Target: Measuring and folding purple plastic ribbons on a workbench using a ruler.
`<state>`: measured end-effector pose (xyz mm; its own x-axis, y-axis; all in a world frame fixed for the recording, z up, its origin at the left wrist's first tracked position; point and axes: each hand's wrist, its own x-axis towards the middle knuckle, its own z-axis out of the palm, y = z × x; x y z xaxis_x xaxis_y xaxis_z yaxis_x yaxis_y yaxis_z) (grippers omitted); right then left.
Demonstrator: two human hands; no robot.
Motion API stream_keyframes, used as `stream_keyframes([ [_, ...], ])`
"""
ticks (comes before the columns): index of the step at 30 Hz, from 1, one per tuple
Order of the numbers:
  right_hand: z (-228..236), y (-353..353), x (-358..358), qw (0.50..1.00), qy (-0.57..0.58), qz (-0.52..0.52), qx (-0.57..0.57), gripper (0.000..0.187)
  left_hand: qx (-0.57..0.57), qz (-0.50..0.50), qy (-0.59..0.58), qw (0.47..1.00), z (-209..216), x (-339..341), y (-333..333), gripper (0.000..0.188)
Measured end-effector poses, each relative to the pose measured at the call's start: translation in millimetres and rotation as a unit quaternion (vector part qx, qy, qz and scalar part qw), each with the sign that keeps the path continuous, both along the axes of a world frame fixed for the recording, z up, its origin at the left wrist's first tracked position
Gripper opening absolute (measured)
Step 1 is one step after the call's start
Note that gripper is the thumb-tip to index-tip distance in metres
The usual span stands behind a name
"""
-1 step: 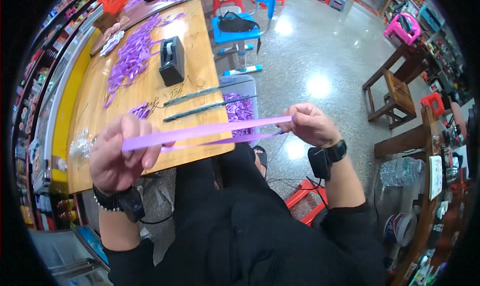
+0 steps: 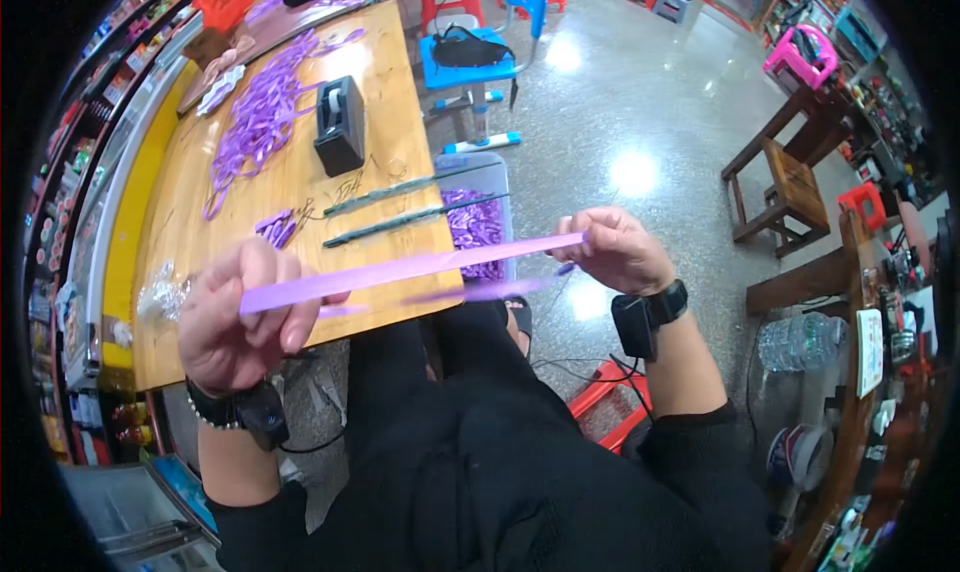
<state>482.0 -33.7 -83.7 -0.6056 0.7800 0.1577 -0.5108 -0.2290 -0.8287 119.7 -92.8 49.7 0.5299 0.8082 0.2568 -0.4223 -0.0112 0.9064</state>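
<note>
A purple ribbon (image 2: 420, 268) is stretched between my two hands, over the near edge of the wooden table. My left hand (image 2: 245, 310) is closed on its left end, fingers curled. My right hand (image 2: 618, 252) pinches its right end, thumb against fingers. A second purple strand hangs just beneath the taut one, blurred by motion. Beyond the ribbon lie two thin dark green twisted rods (image 2: 390, 222), reaching past the table's right edge. A small bundle of purple ribbon (image 2: 277, 228) lies to their left, and a black tape dispenser (image 2: 340, 127) stands behind them.
A heap of purple ribbon (image 2: 255, 112) covers part of the table (image 2: 190, 262). A translucent bin (image 2: 508, 197) of purple pieces stands beside the table's right edge. Nearby are a blue chair (image 2: 465, 67), a red stool (image 2: 610, 397) with cables and a wooden chair (image 2: 795, 187).
The lower ribbon strand has swung and now shows blurred, where it was sharper before. Both hands keep their grip and have barely moved.
</note>
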Motion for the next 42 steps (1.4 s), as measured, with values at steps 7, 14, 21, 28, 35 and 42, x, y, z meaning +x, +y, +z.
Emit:
stream_keyframes([
  [7, -17, 9, 3, 0.971, 0.204, -0.034, -0.124, 0.034, -0.116, 0.037, 0.081, 0.989, -11, -3, -8, 0.022],
  [14, -12, 14, 2, 0.968, 0.215, -0.054, -0.116, 0.023, -0.123, 0.026, 0.003, 0.992, -41, -1, -6, 0.014],
  [21, -24, 19, 3, 0.974, 0.194, -0.053, -0.102, 0.015, -0.128, 0.078, -0.134, 0.98, -39, 9, -2, 0.015],
  [28, -20, 36, 10, 0.983, 0.102, -0.087, -0.128, 0.013, -0.193, 0.106, 0.049, 0.974, -37, -4, -9, 0.015],
  [35, -2, 72, -7, 0.984, -0.002, -0.105, -0.147, 0.015, -0.012, 0.085, 0.021, 0.996, -31, 8, -12, 0.014],
  [42, -19, 112, -30, 0.974, -0.129, -0.123, -0.143, 0.016, -0.091, 0.1, 0.123, 0.983, -32, 21, -17, 0.016],
])
